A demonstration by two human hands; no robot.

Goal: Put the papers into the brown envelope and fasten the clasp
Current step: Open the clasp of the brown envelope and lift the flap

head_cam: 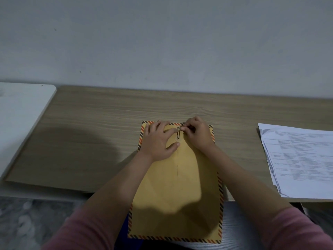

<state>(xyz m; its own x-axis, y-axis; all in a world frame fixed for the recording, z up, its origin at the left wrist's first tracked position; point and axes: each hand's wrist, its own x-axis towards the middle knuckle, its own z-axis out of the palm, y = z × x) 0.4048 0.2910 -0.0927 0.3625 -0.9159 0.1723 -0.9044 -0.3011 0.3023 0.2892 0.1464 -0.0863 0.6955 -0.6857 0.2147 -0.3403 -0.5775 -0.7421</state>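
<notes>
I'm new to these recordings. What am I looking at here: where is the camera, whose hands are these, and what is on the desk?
There is no machine here. A camera worn on a person's head looks down at their own two hands. On the wooden desk lies a brown envelope with a striped border, its near end hanging over the desk edge. The left hand presses flat on the envelope's flap. The right hand pinches the metal clasp at the top. A stack of printed papers lies apart on the right, so they do not look loaded yet; what is inside the envelope cannot be seen. A white surface sits at far left.
</notes>
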